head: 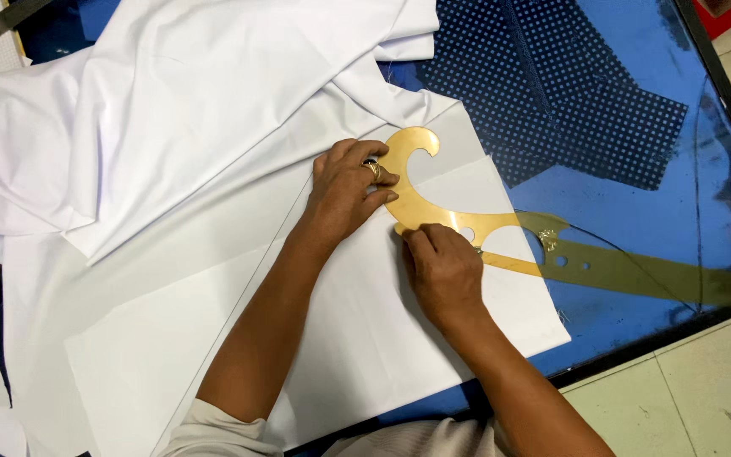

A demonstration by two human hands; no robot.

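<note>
Curve ruler (433, 216) flat on white cloth (365, 338), under left hand (344, 193) fingers; right hand (443, 269) fingers pinch lower edge.

Yellow curve ruler (433, 216) flat on white fabric (365, 338)

Two bare forearms, pale beige short sleeves at the elbows, gold ring (374, 169) on the left hand (344, 190), right hand (443, 271) unadorned

A blue worktop (636, 203) carries a dark dotted cloth (552, 93) at the far right. Pale floor tiles (704, 398) show beyond its dark edge.
</note>
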